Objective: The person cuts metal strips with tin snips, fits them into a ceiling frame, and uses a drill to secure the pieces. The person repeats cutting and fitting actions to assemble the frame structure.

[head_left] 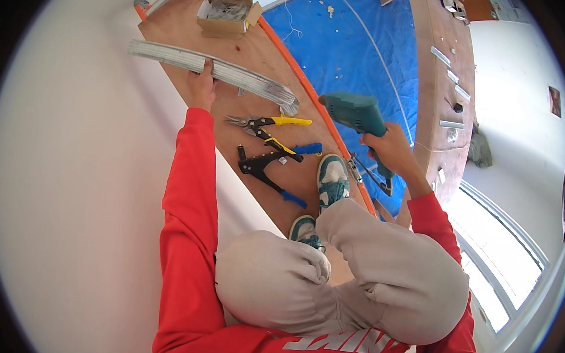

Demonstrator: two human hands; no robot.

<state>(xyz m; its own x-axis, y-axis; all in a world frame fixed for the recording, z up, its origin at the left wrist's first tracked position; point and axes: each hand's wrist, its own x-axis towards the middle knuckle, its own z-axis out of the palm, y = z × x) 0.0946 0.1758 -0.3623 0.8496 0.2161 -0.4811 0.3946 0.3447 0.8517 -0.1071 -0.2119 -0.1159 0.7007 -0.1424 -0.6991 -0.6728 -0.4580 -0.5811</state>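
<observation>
My left hand (202, 85) rests on a long grey metal channel (236, 75) that lies across a wooden platform (262, 56), pressing it next to the white wall. My right hand (388, 149) grips the handle of a teal power drill (354, 113), held above the platform's orange edge. Both arms wear red sleeves. My knees in light grey trousers and my teal and white shoes (331, 178) are on the platform below the tools.
Yellow-handled tin snips (269, 122) and black pliers with blue grips (273, 163) lie on the wood. A cardboard box (226, 15) sits at the far end. Blue tarpaulin (357, 53) covers the floor below; a second wooden board (447, 76) carries short metal pieces.
</observation>
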